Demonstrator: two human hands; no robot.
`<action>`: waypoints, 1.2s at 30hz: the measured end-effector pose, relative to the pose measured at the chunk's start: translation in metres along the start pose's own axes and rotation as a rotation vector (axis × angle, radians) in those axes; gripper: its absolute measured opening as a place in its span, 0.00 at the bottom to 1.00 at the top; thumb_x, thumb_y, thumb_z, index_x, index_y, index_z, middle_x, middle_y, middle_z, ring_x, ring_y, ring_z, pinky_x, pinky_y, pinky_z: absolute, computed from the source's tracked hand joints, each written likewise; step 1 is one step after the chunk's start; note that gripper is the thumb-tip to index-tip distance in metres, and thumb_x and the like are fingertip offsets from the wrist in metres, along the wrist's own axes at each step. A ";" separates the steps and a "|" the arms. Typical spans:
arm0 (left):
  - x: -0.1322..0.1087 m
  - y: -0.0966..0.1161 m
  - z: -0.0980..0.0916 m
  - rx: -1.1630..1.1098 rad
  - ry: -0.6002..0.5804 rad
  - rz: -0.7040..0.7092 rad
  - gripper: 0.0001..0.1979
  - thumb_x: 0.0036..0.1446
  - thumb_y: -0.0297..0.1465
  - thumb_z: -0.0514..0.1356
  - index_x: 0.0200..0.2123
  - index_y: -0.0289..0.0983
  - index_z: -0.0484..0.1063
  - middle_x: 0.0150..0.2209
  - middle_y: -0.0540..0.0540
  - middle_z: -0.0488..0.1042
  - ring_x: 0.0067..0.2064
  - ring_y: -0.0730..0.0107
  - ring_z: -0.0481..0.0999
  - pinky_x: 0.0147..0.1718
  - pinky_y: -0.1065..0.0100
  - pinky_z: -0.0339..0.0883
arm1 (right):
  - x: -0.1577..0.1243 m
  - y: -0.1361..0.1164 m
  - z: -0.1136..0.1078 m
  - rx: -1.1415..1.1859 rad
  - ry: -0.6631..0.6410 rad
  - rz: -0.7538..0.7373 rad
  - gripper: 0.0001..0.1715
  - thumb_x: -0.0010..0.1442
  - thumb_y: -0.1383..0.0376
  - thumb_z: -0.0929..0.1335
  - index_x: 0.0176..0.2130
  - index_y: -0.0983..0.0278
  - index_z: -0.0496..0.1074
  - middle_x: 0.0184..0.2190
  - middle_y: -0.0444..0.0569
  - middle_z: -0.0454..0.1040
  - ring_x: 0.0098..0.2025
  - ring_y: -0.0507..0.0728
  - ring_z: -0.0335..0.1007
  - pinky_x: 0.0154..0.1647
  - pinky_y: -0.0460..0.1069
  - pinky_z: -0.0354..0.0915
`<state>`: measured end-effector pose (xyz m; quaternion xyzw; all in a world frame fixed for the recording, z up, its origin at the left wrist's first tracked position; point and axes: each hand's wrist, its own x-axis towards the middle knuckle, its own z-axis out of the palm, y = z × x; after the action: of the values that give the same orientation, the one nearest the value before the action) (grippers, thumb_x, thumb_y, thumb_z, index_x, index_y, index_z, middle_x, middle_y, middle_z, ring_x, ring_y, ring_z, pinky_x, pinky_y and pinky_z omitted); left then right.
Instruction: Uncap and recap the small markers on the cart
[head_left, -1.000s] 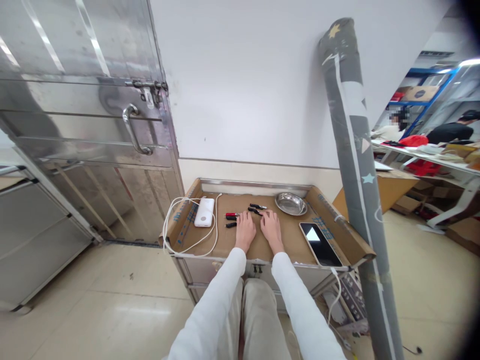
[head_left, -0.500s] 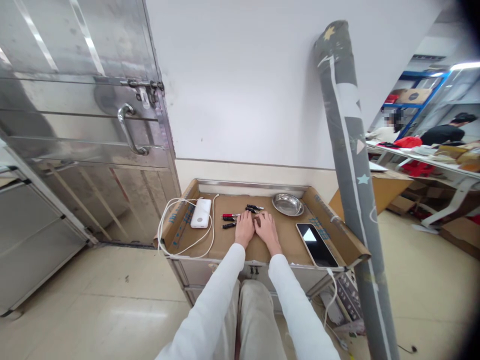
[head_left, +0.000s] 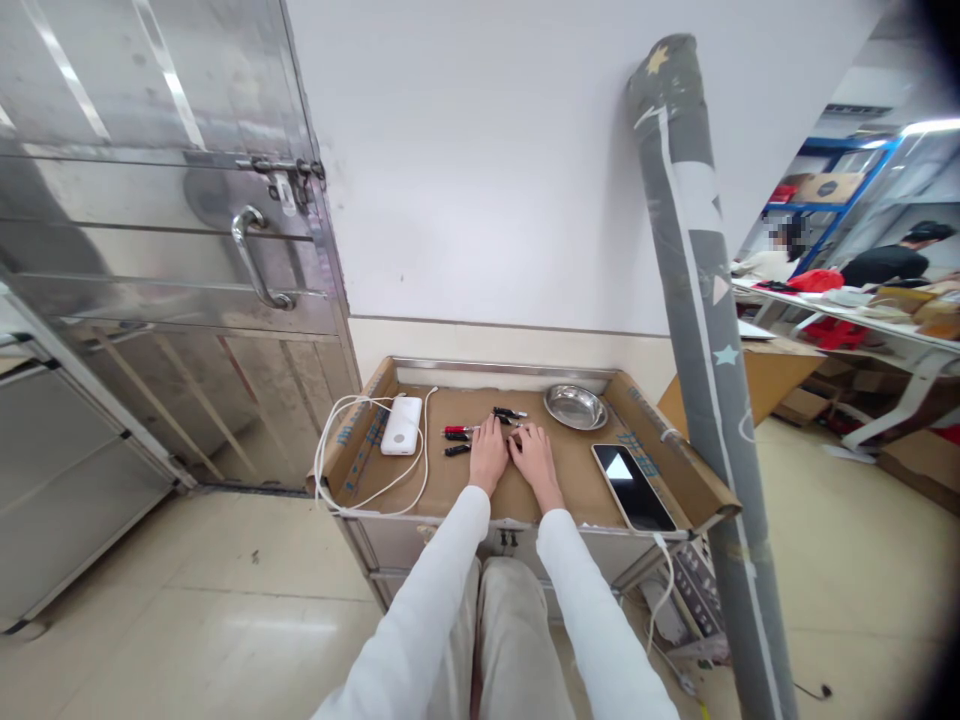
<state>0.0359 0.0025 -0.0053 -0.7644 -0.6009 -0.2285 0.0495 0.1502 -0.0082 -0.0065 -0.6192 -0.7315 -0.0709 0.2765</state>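
My left hand (head_left: 488,456) and my right hand (head_left: 533,455) lie side by side, palms down and fingers stretched forward, on the cardboard-lined cart top (head_left: 457,482). Several small red and black connectors lie just beyond the fingertips: one group (head_left: 459,434) left of my left hand, another (head_left: 508,414) in front of both hands. Neither hand holds anything that I can see. A steel dish (head_left: 575,407) sits to the right of the connectors.
A white power bank (head_left: 401,425) with a looped white cable (head_left: 335,452) lies on the left. A dark tablet (head_left: 632,486) rests on the right. A grey rolled mat (head_left: 694,290) leans against the wall. A steel door (head_left: 172,230) stands left. People sit at far right.
My hands have drawn closer together, nearly touching. The view has shifted slightly.
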 end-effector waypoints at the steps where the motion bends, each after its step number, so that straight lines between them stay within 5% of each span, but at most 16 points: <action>1: 0.000 0.000 0.000 0.002 -0.008 0.001 0.22 0.61 0.26 0.46 0.59 0.27 0.58 0.60 0.34 0.62 0.60 0.59 0.62 0.58 0.59 0.55 | 0.000 0.000 0.001 0.004 0.006 0.000 0.10 0.62 0.65 0.60 0.37 0.63 0.69 0.39 0.52 0.69 0.43 0.59 0.61 0.46 0.52 0.57; 16: -0.001 0.001 -0.005 0.022 -0.002 0.000 0.11 0.61 0.25 0.47 0.42 0.30 0.66 0.43 0.37 0.71 0.47 0.57 0.70 0.48 0.58 0.61 | 0.002 0.004 0.004 0.021 -0.040 0.073 0.09 0.61 0.68 0.60 0.38 0.62 0.69 0.40 0.51 0.70 0.43 0.58 0.62 0.44 0.50 0.54; 36: -0.001 -0.004 0.005 -0.031 0.000 0.105 0.12 0.61 0.19 0.46 0.43 0.32 0.65 0.43 0.40 0.69 0.45 0.63 0.71 0.47 0.63 0.65 | 0.003 0.005 0.008 -0.031 -0.050 0.078 0.10 0.62 0.67 0.60 0.39 0.62 0.69 0.39 0.51 0.69 0.43 0.58 0.62 0.43 0.50 0.54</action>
<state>0.0339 0.0048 -0.0111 -0.7956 -0.5563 -0.2347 0.0494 0.1527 -0.0005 -0.0125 -0.6531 -0.7122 -0.0562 0.2511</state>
